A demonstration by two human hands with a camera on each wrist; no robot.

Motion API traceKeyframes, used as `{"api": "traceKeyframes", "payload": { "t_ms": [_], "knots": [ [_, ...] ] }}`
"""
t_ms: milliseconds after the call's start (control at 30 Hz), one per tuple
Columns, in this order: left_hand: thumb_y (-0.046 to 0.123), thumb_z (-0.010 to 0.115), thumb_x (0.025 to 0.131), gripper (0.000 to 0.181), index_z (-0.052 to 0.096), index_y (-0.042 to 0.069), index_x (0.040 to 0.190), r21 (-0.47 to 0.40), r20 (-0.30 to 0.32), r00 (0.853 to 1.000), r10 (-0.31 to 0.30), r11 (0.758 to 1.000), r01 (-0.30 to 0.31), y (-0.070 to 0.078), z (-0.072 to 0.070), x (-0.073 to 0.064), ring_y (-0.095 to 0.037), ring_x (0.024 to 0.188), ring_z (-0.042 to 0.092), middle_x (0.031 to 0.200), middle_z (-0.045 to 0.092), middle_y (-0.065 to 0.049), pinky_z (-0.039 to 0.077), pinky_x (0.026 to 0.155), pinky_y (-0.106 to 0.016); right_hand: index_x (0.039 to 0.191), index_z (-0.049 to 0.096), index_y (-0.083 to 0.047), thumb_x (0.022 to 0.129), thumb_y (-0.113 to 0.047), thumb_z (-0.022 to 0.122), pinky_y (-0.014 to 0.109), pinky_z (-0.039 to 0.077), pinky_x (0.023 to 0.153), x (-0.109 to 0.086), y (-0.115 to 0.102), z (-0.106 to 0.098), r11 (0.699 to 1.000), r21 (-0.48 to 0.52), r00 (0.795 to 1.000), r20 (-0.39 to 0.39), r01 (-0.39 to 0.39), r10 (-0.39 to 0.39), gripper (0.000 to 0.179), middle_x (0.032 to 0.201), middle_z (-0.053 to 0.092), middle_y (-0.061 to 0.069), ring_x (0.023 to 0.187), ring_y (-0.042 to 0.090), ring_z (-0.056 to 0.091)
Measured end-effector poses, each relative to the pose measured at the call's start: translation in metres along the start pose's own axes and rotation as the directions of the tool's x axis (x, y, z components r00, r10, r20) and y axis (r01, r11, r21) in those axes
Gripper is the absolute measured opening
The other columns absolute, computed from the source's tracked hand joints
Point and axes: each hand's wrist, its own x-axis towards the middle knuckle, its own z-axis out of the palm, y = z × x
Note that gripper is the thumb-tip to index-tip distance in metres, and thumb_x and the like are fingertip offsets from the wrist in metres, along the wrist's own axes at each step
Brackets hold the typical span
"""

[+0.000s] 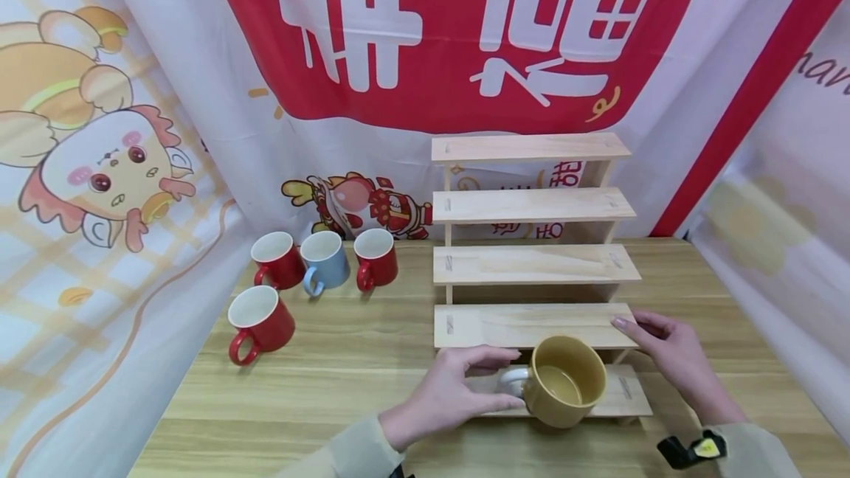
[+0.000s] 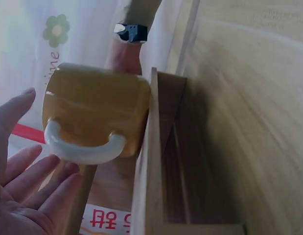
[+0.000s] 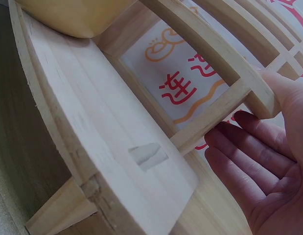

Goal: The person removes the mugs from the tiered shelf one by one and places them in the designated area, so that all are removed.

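A mustard-yellow mug (image 1: 561,382) with a white handle (image 2: 85,149) stands on the lowest step of a stepped wooden shelf (image 1: 534,327). Beside the handle is my left hand (image 1: 458,386), its fingers spread and apart from the mug in the left wrist view. My right hand (image 1: 674,360) holds the right end of the second step from the bottom, thumb on top and fingers below at the side support. In the right wrist view, the thumb tip is hidden behind the board and only the lower part of the mug (image 3: 82,17) shows.
Left of the shelf, on the wood-grain table (image 1: 345,360), stand a light blue mug (image 1: 327,260) and several red mugs (image 1: 268,323). Printed cloth (image 1: 398,109) hangs behind and along both sides. The upper steps (image 1: 534,205) bear nothing.
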Motion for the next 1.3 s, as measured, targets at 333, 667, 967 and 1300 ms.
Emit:
{"api": "traceKeyframes", "payload": {
  "t_ms": [333,667,967,1300],
  "knots": [
    [0.008,0.086,0.083,0.04,0.071,0.007,0.121,-0.14,0.019,0.999,-0.028,0.99,0.03,-0.007,0.014,-0.003,-0.016,0.097,0.073,0.111,0.073,-0.01,0.06,0.084,-0.037,0.136,0.057,0.009,0.098,-0.044,0.069,0.018,0.055,0.075,-0.001,0.002,0.0,1.0,-0.004,1.0,0.007,-0.004,0.004,0.066,0.121,0.068,0.011,0.093,-0.007,0.059],
    [0.017,0.08,0.091,0.022,0.076,0.008,0.11,-0.074,-0.094,0.995,-0.039,0.997,0.032,-0.016,0.025,0.0,-0.005,0.087,0.072,0.102,0.076,-0.003,0.061,0.075,-0.028,0.136,0.055,0.011,0.098,-0.042,0.069,0.017,0.056,0.075,0.0,0.003,0.0,1.0,0.009,1.0,0.0,-0.001,0.001,0.067,0.125,0.065,0.015,0.093,-0.01,0.058],
    [0.016,0.08,0.09,0.017,0.077,0.007,0.104,-0.07,-0.148,0.988,-0.048,0.997,0.038,-0.021,0.028,0.002,-0.006,0.085,0.072,0.1,0.076,0.001,0.061,0.073,-0.028,0.137,0.054,0.012,0.098,-0.045,0.069,0.017,0.055,0.075,-0.001,0.0,-0.001,1.0,-0.004,1.0,0.009,-0.019,0.019,0.07,0.129,0.062,0.022,0.093,-0.01,0.057],
    [0.01,0.077,0.092,0.014,0.074,0.002,0.103,-0.107,-0.164,0.986,0.02,0.994,-0.038,-0.023,0.031,-0.001,-0.008,0.086,0.073,0.101,0.076,-0.002,0.062,0.075,-0.031,0.135,0.057,0.011,0.098,-0.041,0.07,0.018,0.056,0.074,-0.001,-0.002,0.0,1.0,0.003,1.0,-0.008,0.005,-0.005,0.065,0.125,0.065,0.018,0.092,-0.01,0.058]
  ]
}}
